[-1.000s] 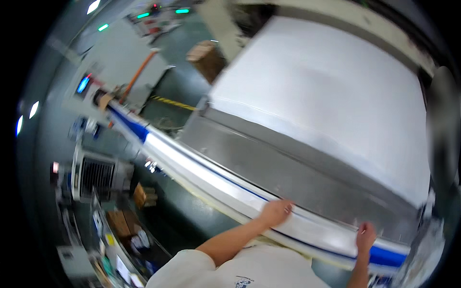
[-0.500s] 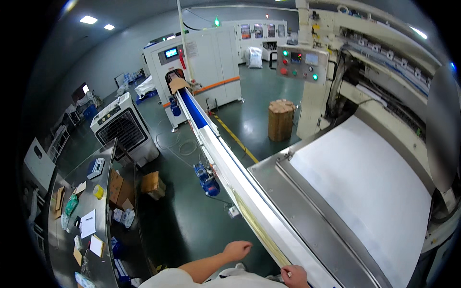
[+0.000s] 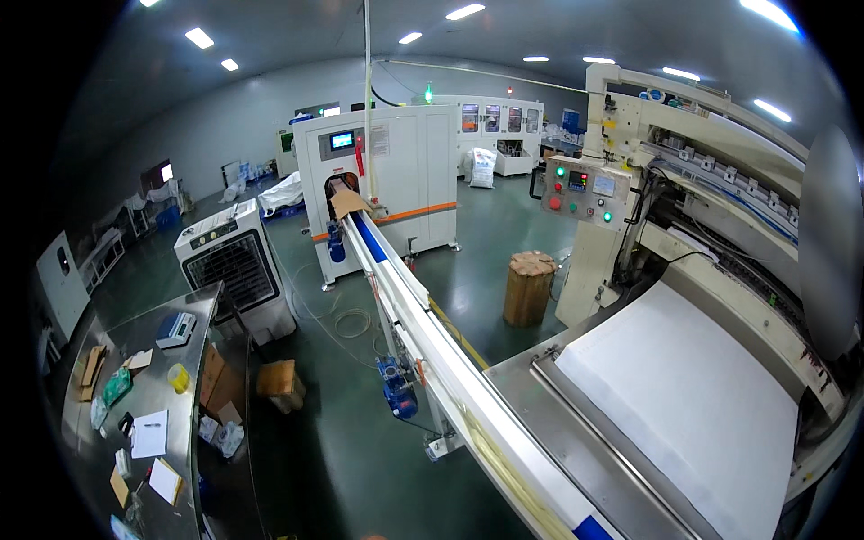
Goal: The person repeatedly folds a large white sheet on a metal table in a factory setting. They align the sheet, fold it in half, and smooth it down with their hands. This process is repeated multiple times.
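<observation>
Cannot tell state of the hands, whether spread, pressed together or pinching: out of view below the frame (bar one tiny blurred sliver [image 3: 373,537] at lower edge, unclear what). Can see long white conveyor [image 3: 480,396], nearest to where forearms would enter, running diagonally from lower right up to white-and-orange cabinet [image 3: 414,162]. Brown cardboard [image 3: 348,202] at the cabinet opening; yellowish strip [image 3: 501,463] along conveyor's left side; blue motor [image 3: 397,387] beneath. To the right, just beside conveyor: grey metal bed [image 3: 531,405], then broad white sheet [image 3: 684,405], lying at cream machine [image 3: 580,279] with lit control panel [image 3: 580,191]. Beyond, on floor, brown bundle [image 3: 529,292]. At left, air cooler [image 3: 232,261], plus steel table [image 3: 157,373] bearing scale [image 3: 176,329], yellow roll [image 3: 179,378], papers [image 3: 149,438].
</observation>
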A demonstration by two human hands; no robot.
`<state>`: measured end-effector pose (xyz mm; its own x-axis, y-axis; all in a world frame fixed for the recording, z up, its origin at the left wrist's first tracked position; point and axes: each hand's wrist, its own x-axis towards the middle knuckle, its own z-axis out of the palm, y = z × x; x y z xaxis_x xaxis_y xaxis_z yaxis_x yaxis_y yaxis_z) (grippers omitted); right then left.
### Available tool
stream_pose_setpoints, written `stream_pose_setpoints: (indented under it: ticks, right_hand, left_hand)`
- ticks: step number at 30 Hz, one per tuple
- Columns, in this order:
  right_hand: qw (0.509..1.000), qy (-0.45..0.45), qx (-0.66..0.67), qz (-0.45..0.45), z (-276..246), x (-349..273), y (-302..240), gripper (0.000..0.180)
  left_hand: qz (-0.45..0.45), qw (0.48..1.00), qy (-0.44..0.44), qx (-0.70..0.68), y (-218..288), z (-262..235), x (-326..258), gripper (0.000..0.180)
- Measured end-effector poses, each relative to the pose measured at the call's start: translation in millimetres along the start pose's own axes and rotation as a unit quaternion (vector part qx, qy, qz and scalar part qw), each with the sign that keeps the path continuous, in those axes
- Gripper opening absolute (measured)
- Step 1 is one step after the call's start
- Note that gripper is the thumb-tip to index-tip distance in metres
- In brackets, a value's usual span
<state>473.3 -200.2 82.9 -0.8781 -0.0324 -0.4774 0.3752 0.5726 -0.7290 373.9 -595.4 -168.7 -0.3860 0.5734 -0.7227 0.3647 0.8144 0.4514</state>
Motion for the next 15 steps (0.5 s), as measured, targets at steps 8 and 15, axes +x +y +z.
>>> stream_pose_setpoints:
  ticks: [8, 15]
  right_hand:
    - [0.999, 0.009, -0.025, 0.024, -0.5, 13.4, 1.4, 0.024]
    - [0.999, 0.012, -0.028, 0.037, 7.9, 15.9, 13.9, 0.023]
  left_hand:
    - [0.048, 0.998, -0.016, -0.027, 42.8, -20.3, 32.1, 0.041]
    - [0.043, 0.998, -0.011, 0.042, 36.2, -29.8, 45.4, 0.044]
